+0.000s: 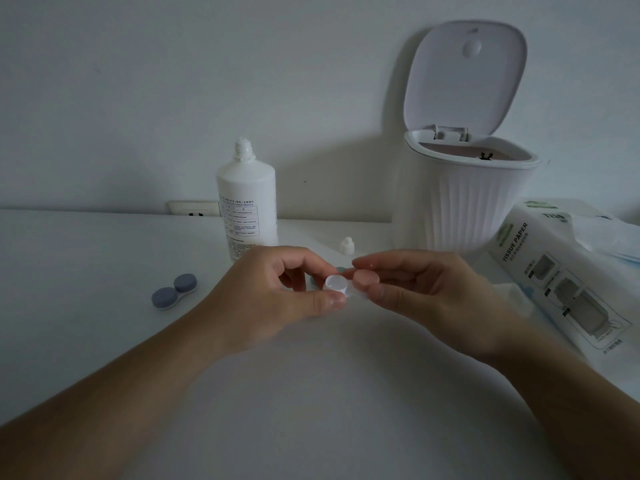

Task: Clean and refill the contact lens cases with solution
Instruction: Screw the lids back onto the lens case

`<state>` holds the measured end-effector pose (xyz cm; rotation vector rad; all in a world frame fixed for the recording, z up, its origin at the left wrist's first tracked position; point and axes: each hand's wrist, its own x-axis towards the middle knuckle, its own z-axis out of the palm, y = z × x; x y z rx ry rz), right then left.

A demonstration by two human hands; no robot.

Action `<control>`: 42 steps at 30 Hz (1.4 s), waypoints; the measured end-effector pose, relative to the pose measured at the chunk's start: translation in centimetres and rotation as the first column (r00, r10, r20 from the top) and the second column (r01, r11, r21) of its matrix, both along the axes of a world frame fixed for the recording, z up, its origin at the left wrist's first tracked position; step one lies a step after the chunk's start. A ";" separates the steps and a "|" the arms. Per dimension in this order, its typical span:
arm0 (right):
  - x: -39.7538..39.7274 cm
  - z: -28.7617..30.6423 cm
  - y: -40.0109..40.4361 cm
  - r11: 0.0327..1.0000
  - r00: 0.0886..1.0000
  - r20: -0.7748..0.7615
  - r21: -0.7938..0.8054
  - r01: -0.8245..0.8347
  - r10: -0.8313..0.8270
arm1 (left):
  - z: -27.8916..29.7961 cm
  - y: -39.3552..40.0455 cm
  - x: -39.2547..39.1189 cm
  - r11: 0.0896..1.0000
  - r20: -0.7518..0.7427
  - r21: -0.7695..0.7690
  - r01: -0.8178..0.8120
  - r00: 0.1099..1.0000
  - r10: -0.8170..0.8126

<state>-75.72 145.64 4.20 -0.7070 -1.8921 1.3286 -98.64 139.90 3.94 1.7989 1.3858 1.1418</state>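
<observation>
A white surface (86, 258) against a pale wall is seen. At the left a capped grey lens case (174, 292) is laid aside. The solution bottle (247, 206) is stood uncapped, its cap (347, 245) set nearby, presumably for refilling. The clear lens case (341, 288) is pinched by the left hand (277, 299), while its pink lid (367, 279) is gripped by the right hand (415, 292), apparently for twisting. A bin (464, 206) is left open beside a tissue pack (568, 271).
</observation>
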 end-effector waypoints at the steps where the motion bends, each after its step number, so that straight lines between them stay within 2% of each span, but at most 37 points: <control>1: 0.0 0.0 0.0 1.000 1.000 0.015 0.023 0.000 0.000 | 0.0 0.0 0.0 1.000 0.002 -0.003 -0.001 1.000 0.001; 7: 0.0 0.0 0.1 0.992 0.997 0.076 0.125 0.005 -0.015 | 0.1 0.0 0.4 1.000 0.022 0.001 -0.013 1.000 0.013; 11: -0.3 -0.3 0.1 0.979 0.990 0.102 0.188 0.077 -0.098 | 0.1 -0.1 0.4 1.000 0.007 0.007 0.003 1.000 -0.003; 16: -0.3 -0.5 0.2 0.988 0.986 0.162 0.157 0.018 -0.044 | 0.0 0.0 0.5 1.000 -0.015 0.017 0.005 1.000 -0.005; 18: -0.1 -0.3 0.1 0.990 0.991 0.135 0.141 0.004 -0.023 | 0.0 0.0 0.4 1.000 -0.013 0.016 -0.005 1.000 0.005; 25: -0.5 -0.2 -0.3 0.976 0.989 0.100 0.200 0.087 -0.109 | -0.3 0.1 0.2 1.000 0.000 0.019 -0.004 1.000 0.004; 29: -0.6 -0.5 -0.1 0.984 0.981 0.173 0.172 0.053 -0.083 | -0.3 0.3 0.2 1.000 -0.006 0.019 0.002 1.000 -0.002; 33: -0.2 -0.3 0.0 0.994 0.995 0.099 0.105 0.012 -0.022 | -0.3 0.4 0.1 1.000 0.028 0.017 -0.007 1.000 0.006; 39: -0.6 -0.5 -0.2 0.975 0.988 0.081 0.193 0.113 -0.130 | -0.4 0.4 0.1 1.000 0.032 0.014 -0.011 0.999 0.011; 42: -0.6 -0.6 -0.2 0.982 0.986 0.133 0.169 0.082 -0.105 | -0.4 0.4 0.2 1.000 0.018 0.013 -0.011 1.000 0.011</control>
